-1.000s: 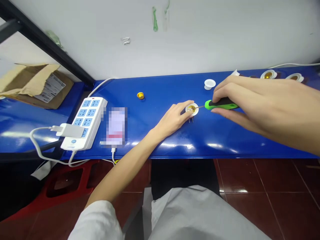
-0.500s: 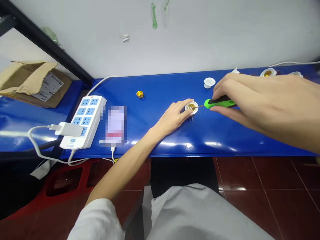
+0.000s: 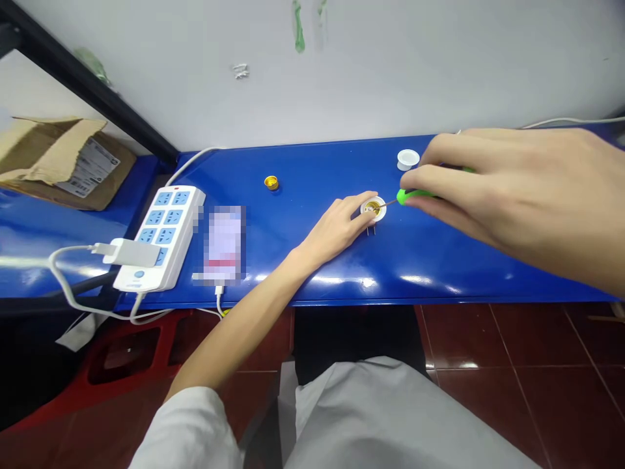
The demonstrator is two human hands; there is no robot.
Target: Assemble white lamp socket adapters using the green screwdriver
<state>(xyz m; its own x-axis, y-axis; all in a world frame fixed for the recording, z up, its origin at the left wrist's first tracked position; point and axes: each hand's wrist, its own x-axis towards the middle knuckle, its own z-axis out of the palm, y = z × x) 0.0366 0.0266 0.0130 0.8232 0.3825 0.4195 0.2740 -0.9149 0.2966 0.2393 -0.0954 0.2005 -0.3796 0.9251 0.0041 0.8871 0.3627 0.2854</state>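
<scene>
My left hand (image 3: pixel 336 228) is closed on a white bulb socket (image 3: pixel 381 213) with a gold-coloured inside, pinching it between thumb and fingers. Two metal plug prongs stick out of the socket toward the table's front edge. In my right hand (image 3: pixel 493 182) is a screwdriver (image 3: pixel 403 197) with a green and black handle, fingers wrapped round it. Its thin shaft slants into the socket's opening; the tip's exact seat is too small to make out. Just behind the socket stands a white flanged plastic part (image 3: pixel 408 158). A loose gold threaded shell (image 3: pixel 272 183) lies farther left on the table.
A blue table (image 3: pixel 322 169) runs along a pale wall. At left are a white power strip (image 3: pixel 168 260) with a charger (image 3: pixel 133 252) plugged in, a blurred-out phone (image 3: pixel 224 244) on a cable, and an open cardboard box (image 3: pixel 63 163). A red stool (image 3: pixel 127 355) stands below.
My right hand has shifted its grip on the screwdriver, its fingers now covering more of the handle and the knuckles turned higher. The left hand and the socket stay put.
</scene>
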